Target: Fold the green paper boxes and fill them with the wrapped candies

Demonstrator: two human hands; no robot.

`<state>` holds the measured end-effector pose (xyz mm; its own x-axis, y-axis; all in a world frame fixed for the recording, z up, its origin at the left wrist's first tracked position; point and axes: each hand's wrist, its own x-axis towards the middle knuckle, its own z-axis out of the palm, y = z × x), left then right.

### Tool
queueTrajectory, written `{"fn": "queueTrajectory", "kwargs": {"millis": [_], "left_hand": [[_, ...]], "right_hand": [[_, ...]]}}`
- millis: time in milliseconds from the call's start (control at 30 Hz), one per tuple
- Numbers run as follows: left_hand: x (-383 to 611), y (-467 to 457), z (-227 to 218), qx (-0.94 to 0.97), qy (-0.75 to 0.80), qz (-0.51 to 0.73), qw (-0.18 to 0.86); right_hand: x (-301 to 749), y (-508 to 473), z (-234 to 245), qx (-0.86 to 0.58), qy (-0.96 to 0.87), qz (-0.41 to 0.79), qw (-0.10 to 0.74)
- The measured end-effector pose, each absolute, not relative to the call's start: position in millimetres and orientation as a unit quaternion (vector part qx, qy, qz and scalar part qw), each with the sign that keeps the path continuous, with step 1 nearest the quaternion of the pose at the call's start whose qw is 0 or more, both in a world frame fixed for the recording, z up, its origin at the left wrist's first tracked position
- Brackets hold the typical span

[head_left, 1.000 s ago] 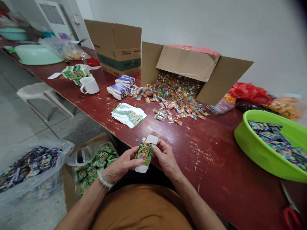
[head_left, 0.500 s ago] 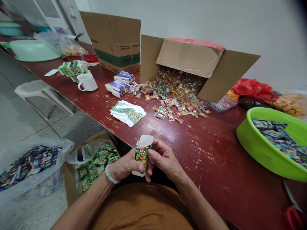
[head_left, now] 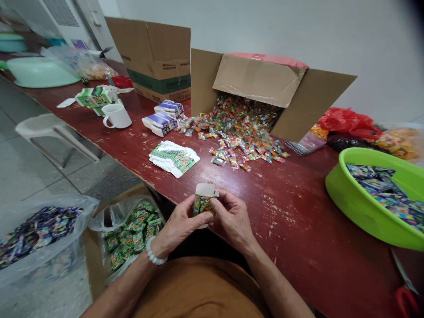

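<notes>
Between my two hands is a small green printed candy box (head_left: 204, 204), its white end flap standing up at the top. My left hand (head_left: 185, 218) grips its left side with the thumb across the front. My right hand (head_left: 233, 214) closes on its right edge, thumb on the printed face. Just beyond lies a stack of flattened green cartons (head_left: 174, 157) on the red table (head_left: 258, 207). Wrapped candies (head_left: 245, 128) spill out of a tipped cardboard box (head_left: 258, 79) behind it.
A lime green basin (head_left: 367, 212) with dark packets stands right, scissors (head_left: 406, 282) below it. A white mug (head_left: 117, 116) and purple boxes (head_left: 161, 123) sit left. Bags of green packets (head_left: 132, 234) and purple packets (head_left: 43, 229) are below the table's left edge.
The candy box has risen slightly and turned, showing a green side panel. My left hand has shifted right and up with it, and my right hand now grips its edge more closely.
</notes>
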<state>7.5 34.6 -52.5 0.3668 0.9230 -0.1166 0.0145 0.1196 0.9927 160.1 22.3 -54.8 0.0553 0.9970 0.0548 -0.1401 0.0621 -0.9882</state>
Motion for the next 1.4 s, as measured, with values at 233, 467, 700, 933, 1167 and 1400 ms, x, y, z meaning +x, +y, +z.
{"fn": "queueTrajectory", "kwargs": {"millis": [233, 467, 700, 933, 1167, 1400], "left_hand": [[10, 28, -51, 0.539, 0.415, 0.522, 0.514], [6, 33, -51, 0.548, 0.440, 0.464, 0.540], [4, 37, -43, 0.514, 0.441, 0.435, 0.593], [0, 40, -41, 0.548, 0.397, 0.412, 0.610], [0, 42, -46, 0.436, 0.383, 0.440, 0.686], [13, 33, -54, 0.330, 0.308, 0.314, 0.835]], "right_hand": [[157, 25, -56, -0.448, -0.419, 0.500, 0.611], [158, 25, -66, -0.441, -0.434, 0.513, 0.595], [172, 33, -59, -0.462, -0.422, 0.573, 0.529], [175, 41, -56, -0.412, -0.380, 0.619, 0.550], [172, 32, -53, -0.437, -0.478, 0.515, 0.562], [172, 25, -49, -0.427, -0.528, 0.498, 0.540]]}}
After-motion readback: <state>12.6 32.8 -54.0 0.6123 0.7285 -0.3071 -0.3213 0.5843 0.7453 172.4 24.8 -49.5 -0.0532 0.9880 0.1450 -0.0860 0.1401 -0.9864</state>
